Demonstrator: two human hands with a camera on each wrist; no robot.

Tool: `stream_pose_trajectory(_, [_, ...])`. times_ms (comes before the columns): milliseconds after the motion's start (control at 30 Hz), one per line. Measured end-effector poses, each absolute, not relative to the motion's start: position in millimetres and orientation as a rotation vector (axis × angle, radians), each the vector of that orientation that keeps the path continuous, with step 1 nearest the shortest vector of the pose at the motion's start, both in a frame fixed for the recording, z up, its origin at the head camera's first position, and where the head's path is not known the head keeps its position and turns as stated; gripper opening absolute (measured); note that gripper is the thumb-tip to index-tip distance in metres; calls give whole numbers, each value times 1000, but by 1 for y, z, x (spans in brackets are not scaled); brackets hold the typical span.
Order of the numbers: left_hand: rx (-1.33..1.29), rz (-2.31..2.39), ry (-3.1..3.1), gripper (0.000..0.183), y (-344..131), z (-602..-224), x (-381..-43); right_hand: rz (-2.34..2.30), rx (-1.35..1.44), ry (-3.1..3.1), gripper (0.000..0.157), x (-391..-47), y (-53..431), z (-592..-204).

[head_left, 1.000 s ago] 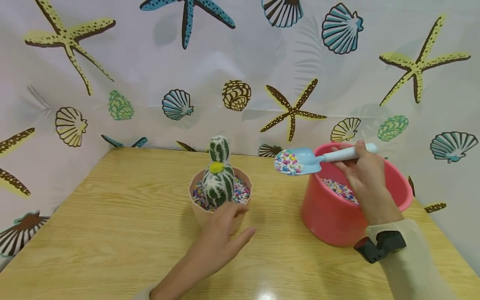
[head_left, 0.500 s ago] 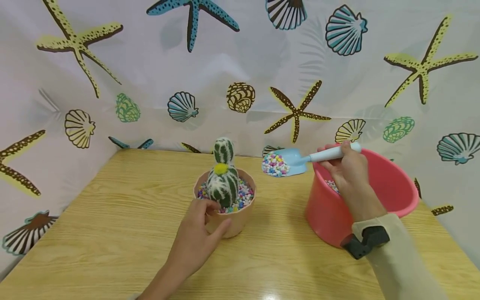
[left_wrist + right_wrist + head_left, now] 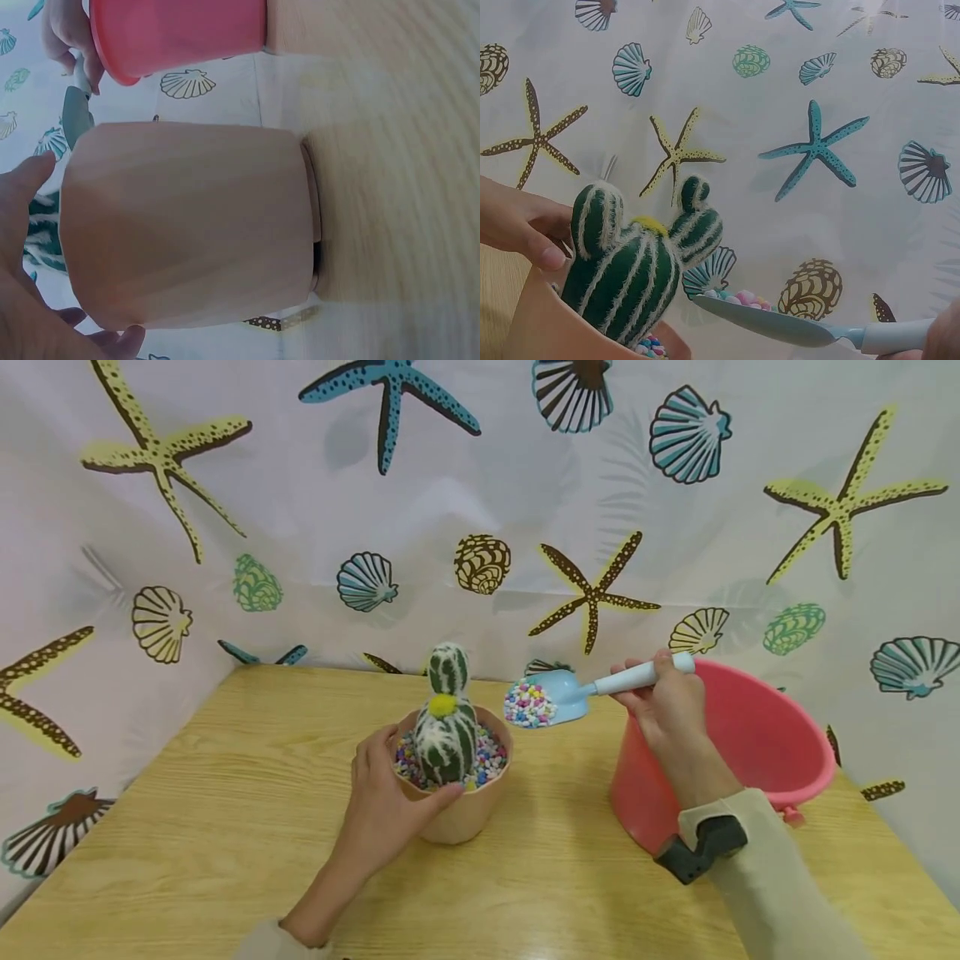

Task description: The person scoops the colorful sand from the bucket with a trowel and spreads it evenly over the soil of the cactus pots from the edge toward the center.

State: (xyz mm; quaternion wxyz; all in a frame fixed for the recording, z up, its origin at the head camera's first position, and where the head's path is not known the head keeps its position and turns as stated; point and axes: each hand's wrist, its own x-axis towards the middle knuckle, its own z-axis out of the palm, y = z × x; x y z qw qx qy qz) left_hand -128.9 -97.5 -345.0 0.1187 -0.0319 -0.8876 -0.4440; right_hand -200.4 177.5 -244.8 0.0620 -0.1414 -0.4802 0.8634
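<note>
An artificial-looking cactus (image 3: 444, 745) with a yellow flower stands in a peach flower pot (image 3: 461, 818) among colored pebbles (image 3: 489, 756). My left hand (image 3: 382, 802) holds the pot at its left rim, fingers along the outside and thumb over the front rim. My right hand (image 3: 671, 714) grips the white handle (image 3: 633, 678) of a light blue hand shovel (image 3: 568, 697). Multicolored pebbles (image 3: 529, 703) lie in its blade, which hovers level just right of the pot. In the right wrist view, the shovel blade (image 3: 772, 319) sits close beside the cactus, apart from it.
A red bucket (image 3: 652, 802) stands on the wooden table (image 3: 247, 793) at the right, partly behind my right forearm; its contents are hidden now. A white cloth (image 3: 420, 510) printed with shells and starfish hangs behind the table.
My right hand has carried the loaded shovel left, from over the bucket toward the pot. The left hand has shifted from the pot's front to its left rim and taken hold.
</note>
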Motion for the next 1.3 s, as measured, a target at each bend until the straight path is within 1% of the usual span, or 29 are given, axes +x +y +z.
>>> stream_pose_trajectory(167, [-165,-1275,-2648,112,-102,-348,-140,2573,-403,-1506,38,-204,172,-247])
stream_pose_trajectory(367, [-246,-1215,-2675,118,-107,-350,-149,2541,-379,-1553,46,-207,168,-246])
stream_pose_trajectory(467, [-299,-1225,-2682,119,-111,-349,-154,2520,-345,-1606,47,-207,165,-246])
stream_pose_trajectory(533, [-332,-1259,-2690,121,-115,-350,-157,2499,-319,-1652,43,-208,161,-247])
stream_pose_trajectory(600, [-360,-1297,-2708,123,-121,-350,-159,2479,-287,-1689,35,-208,157,-250])
stream_pose_trajectory(700, [-421,-1374,-2715,123,-129,-352,-163,2453,-271,-1707,23,-211,150,-254])
stream_pose_trajectory(800, [-500,-1431,-2708,121,-135,-352,-166,2433,-278,-1706,19,-213,144,-258])
stream_pose_trajectory(967, [-572,-1446,-2708,118,-142,-352,-171,2394,-273,-1737,17,-216,137,-263])
stream_pose_trajectory(1300, [-635,-1451,-2739,116,-151,-352,-176,2329,-216,-1772,20,-216,131,-264])
